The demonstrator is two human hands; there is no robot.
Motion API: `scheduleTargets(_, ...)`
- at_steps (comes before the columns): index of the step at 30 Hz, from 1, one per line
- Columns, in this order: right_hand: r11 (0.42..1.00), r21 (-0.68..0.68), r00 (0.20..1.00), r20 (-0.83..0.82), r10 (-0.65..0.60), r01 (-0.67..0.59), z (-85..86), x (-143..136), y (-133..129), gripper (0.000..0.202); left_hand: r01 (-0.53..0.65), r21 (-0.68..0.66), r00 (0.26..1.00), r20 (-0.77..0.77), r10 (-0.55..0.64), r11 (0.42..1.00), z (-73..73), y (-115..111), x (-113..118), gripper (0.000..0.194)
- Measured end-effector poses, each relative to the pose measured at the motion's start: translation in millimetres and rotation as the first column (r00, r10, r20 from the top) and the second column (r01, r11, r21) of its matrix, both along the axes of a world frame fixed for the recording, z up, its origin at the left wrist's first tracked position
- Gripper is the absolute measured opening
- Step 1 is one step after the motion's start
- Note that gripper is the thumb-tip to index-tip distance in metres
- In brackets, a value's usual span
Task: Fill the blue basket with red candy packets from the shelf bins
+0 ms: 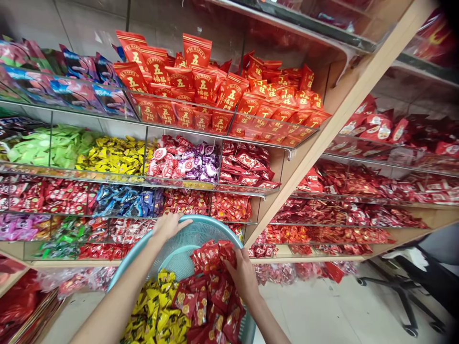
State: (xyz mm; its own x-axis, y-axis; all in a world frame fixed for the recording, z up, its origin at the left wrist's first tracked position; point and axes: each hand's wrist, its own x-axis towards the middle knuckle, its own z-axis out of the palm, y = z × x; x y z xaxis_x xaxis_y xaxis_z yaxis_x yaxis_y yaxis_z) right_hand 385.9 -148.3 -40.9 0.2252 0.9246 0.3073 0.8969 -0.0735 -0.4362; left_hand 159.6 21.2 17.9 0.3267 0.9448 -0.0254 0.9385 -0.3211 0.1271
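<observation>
A teal plastic basket (179,258) stands below me, tilted, its far rim near the lower shelves. My left hand (168,226) is closed on that far rim, its thumb stretched out to the right; the other fingers are mostly hidden. Inside the basket lie yellow-wrapped candies (154,310) at the left and dark red packets with an orange fruit print (211,301) at the right. My right hand (244,274) reaches in from the right side, its fingers closed around some red candy packets (211,255) above the pile.
Tiered shelves with clear fronts hold sorted sweets: red packets with gold characters (193,76), yellow candies (111,155), green packets (53,145) and blue ones (124,200). A slanting wooden post (308,157) divides the shelves. A wheeled chair (405,286) stands at the right on the tiled floor.
</observation>
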Motion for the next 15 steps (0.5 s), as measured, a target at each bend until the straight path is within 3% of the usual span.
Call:
scheduleTargets(5, 0.998, 0.060, 0.999, -0.017, 0.027, -0.026, -13.3, -1, 0, 0.031, -0.025, -0.014, 1.000, 0.000, 0.025, 1.000, 1.1, 0, 1, 0.070)
scheduleTargets(8, 0.997, 0.069, 0.998, -0.042, 0.037, -0.034, -12.3, -1, -1, 0.031, -0.022, -0.015, 1.000, 0.002, 0.022, 1.000, 0.7, 0, 1, 0.071)
scheduleTargets(15, 0.996, 0.093, 0.999, -0.052, 0.005, 0.000, 25.2, 27, 24, 0.032, 0.010, 0.020, 1.000, -0.016, -0.010, 1.000, -2.0, 2, -1, 0.071)
